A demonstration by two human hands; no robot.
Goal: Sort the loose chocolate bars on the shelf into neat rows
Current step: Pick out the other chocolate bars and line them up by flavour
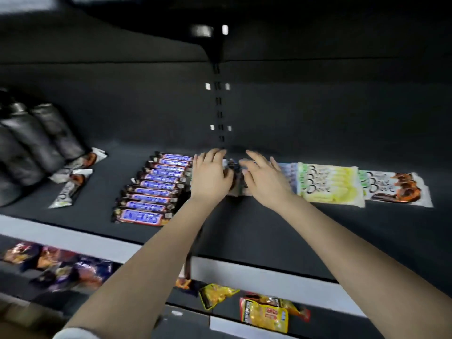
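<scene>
At the far left of the dark shelf [244, 231] stand dark pouches [31, 143], with three loose white-wrapped bars [73, 177] lying askew just beside them. Next comes a neat row of brown bars with blue lettering [154, 189], stacked front to back. The left hand [210, 174] lies against that row's right end, fingers extended and holding nothing. Its thumb side touches a small pile of dark bars [236, 183], which is blurred. The right hand [264, 182] presses the pile's other side, fingers spread and nearly straight. Beyond it, pale blue bars [288, 172] are partly hidden, then yellow-green bars [327, 187] and white-and-orange bars [396, 189] lie in rows.
</scene>
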